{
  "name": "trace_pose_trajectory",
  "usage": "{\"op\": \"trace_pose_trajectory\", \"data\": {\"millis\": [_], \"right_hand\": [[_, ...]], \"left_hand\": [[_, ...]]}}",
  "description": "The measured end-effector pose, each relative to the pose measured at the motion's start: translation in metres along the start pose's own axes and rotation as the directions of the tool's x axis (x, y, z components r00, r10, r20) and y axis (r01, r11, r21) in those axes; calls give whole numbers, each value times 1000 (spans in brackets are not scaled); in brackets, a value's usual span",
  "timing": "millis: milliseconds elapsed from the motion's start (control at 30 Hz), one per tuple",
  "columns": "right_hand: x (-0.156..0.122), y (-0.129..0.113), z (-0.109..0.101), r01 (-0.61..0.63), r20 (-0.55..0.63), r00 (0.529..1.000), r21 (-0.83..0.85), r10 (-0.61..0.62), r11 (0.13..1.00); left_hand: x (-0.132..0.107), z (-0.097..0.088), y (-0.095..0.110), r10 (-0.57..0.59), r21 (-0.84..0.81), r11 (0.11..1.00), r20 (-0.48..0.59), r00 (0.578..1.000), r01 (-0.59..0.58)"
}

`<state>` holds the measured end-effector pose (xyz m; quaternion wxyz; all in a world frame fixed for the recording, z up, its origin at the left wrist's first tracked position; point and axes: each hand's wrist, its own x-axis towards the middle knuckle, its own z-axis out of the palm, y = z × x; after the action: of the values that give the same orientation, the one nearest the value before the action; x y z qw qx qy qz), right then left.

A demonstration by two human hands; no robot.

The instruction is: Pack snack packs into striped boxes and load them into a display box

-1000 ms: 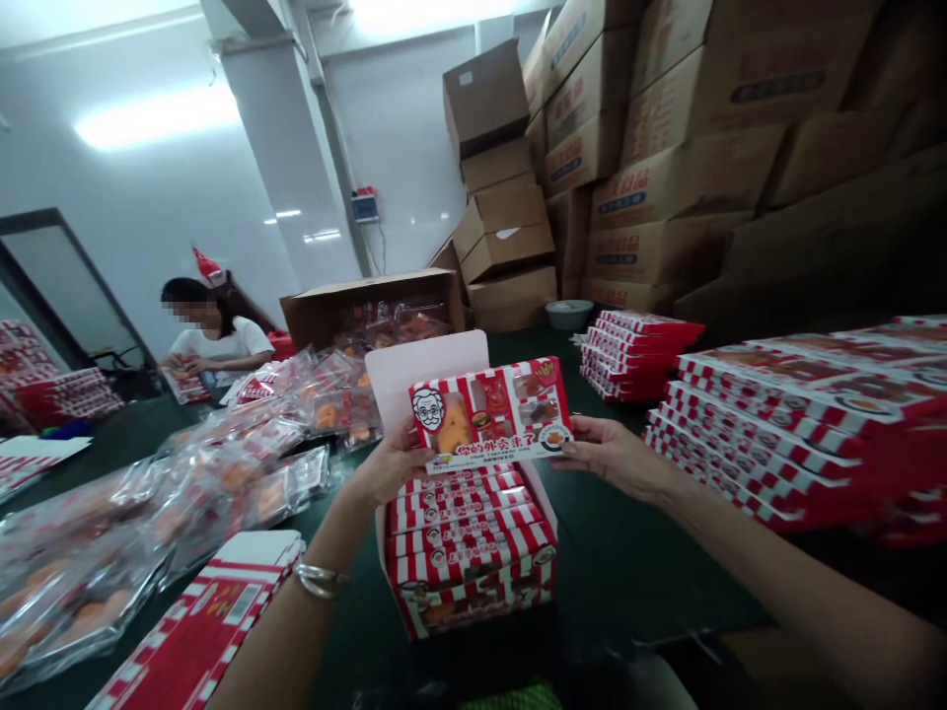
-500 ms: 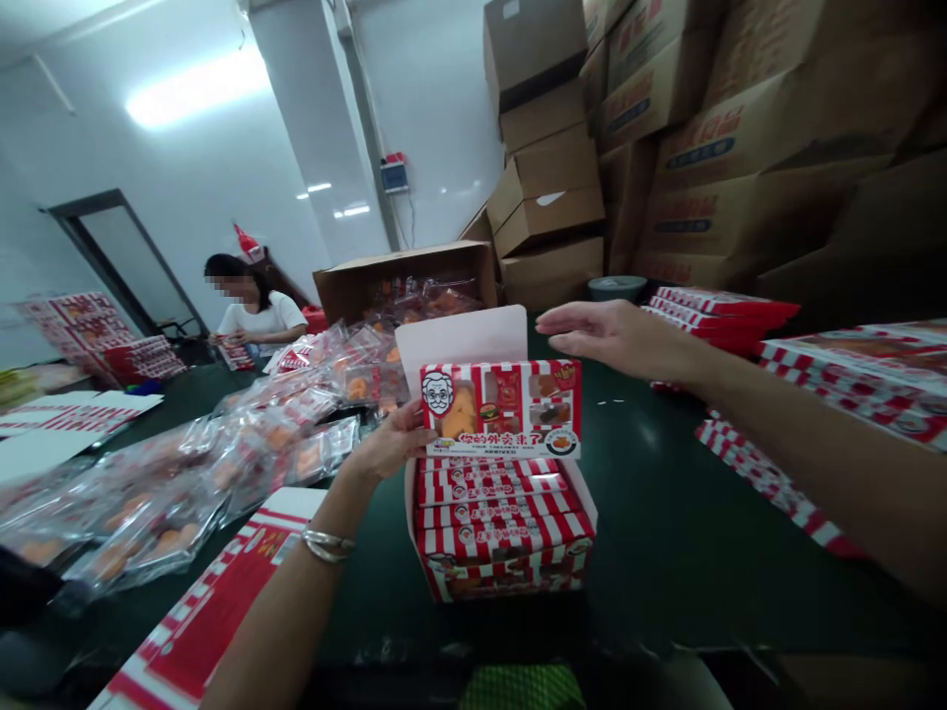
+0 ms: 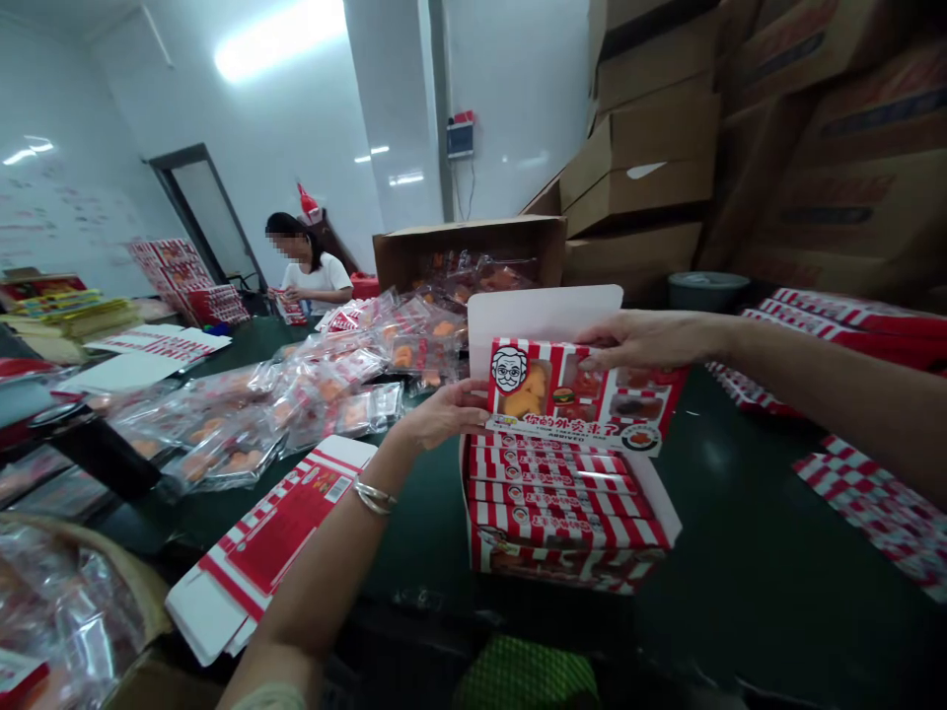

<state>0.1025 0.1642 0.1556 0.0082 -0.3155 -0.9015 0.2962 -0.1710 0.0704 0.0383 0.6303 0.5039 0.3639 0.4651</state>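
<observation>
A red-and-white striped snack box [image 3: 577, 394] was gripped between the left hand [image 3: 444, 414] and the right hand [image 3: 651, 340], both with fingers extended and nearly flat, just above an open display carton [image 3: 661, 508] on the desk [image 3: 747, 513].

The wall writing [image 3: 63, 192] is too small to read.
</observation>
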Motion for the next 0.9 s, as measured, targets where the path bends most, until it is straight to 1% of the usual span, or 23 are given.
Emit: {"op": "trace_pose_trajectory", "data": {"millis": [67,167,233,300,400,433,500,567,633,667,733,767,800,833,900], "right_hand": [[3,-2,-4,23,-8,1000,-67,-23,998],[9,-9,-7,14,-28,999,-118,-18,993],[12,-15,-7,24,-34,999,-118,-28,993],[15,-19,-8,72,-55,995,-143,-81,987],[19,-21,-9,158,-164,967,-221,-196,962],[20,-20,-10,169,-203,954,-243,-220,955],[22,-17,-11,153,-259,939,-274,-226,950],[24,-13,-12,136,-275,935,-309,-225,941],[26,-8,-12,128,-284,930,-343,-232,931],[27,-6,-12,124,-290,928,-351,-234,928],[29,-2,-12,117,-308,923,-343,-229,932],[30,-1,-12,116,-319,920,-332,-227,936],[30,1,-12,119,-328,917,-320,-228,940],[31,3,-12,125,-333,915,-310,-230,943],[32,8,-12,139,-336,910,-303,-242,943]], "left_hand": [[-1,-4,-1,-5,-1,1000,-18,1000,5],[-2,-7,-2,15,9,1000,-66,998,-15],[-2,-8,-2,36,51,998,-100,994,-31],[-1,-12,-1,71,118,991,-144,987,-54],[-2,-19,4,116,231,971,-208,971,-67],[-3,-21,6,122,268,962,-223,967,-60],[-7,-19,9,140,363,931,-248,959,-42],[-10,-6,10,175,465,885,-257,950,-37],[-11,16,8,217,546,836,-244,945,-52],[-9,28,6,236,589,805,-212,948,-69],[0,52,0,251,664,739,-114,961,-114],[7,61,-2,242,672,730,-82,967,-126],[16,68,-5,226,657,743,-74,971,-123],[26,71,-7,205,622,776,-91,974,-105],[47,72,-13,147,518,855,-161,976,-43]]}}
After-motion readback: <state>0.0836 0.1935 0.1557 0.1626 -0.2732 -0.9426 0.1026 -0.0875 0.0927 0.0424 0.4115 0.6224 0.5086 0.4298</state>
